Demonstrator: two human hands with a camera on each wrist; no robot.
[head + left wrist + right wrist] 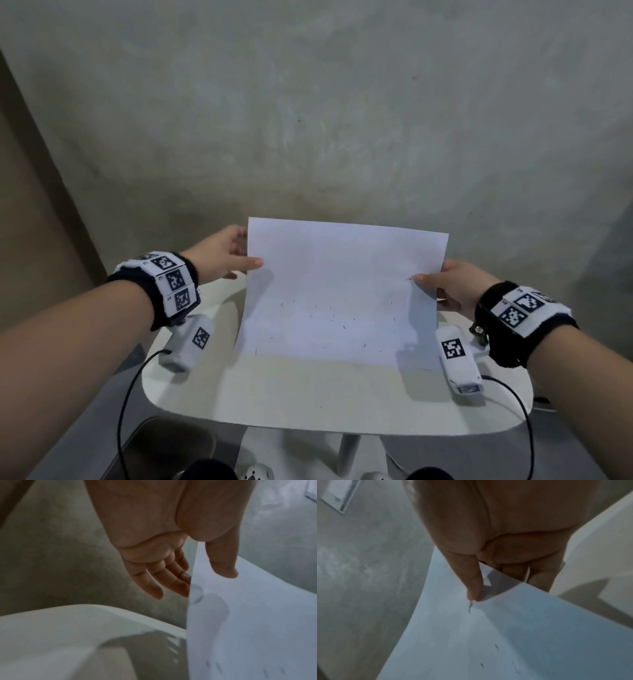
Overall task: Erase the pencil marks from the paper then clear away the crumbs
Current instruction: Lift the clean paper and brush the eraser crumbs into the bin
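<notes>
A white sheet of paper point(342, 284) is lifted and tilted above the small white table point(308, 394), its near edge low. Several dark eraser crumbs point(344, 327) lie scattered on its lower half. My left hand point(222, 255) pinches the sheet's left edge, thumb on top and fingers behind; in the left wrist view the thumb point(223, 563) presses on the paper point(248, 622). My right hand point(448, 286) pinches the right edge the same way; in the right wrist view its thumb point(471, 582) sits on the sheet point(488, 635) beside a crumb point(469, 607).
The round-cornered white table stands before a grey concrete wall point(308, 120). A few crumbs lie on the tabletop near its front edge point(320, 407). Black cables point(123, 404) hang from both wrist cameras. A grey bin or stool point(164, 442) shows low on the left.
</notes>
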